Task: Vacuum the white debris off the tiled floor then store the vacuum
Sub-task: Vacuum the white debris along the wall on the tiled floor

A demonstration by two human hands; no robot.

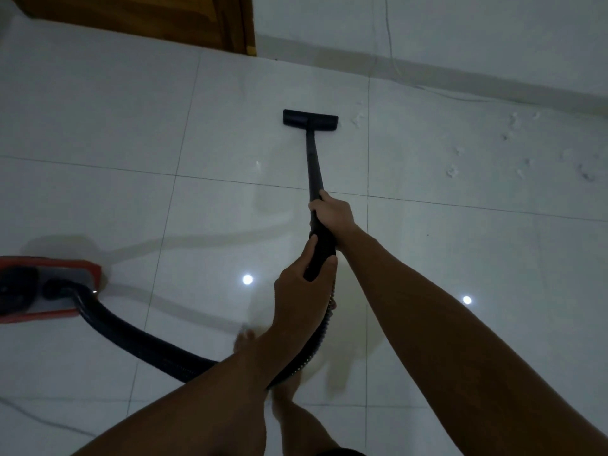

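Both hands, right hand [332, 210] ahead of left hand [301, 284], grip the wand [314, 166] with fingers wrapped round it, steering the nozzle [310, 119] toward white debris [358, 119] on the floor [98, 126].

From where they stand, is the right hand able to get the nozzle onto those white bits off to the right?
Probably yes: the right hand grips the wand, and bare floor separates nozzle from debris.

One vacuum [49, 287]; one hose [138, 343]; one floor nozzle [310, 118]; two hands [332, 212]; two ceiling-light reflections [247, 279].

head-worn view, facing down, floor [98, 126] near
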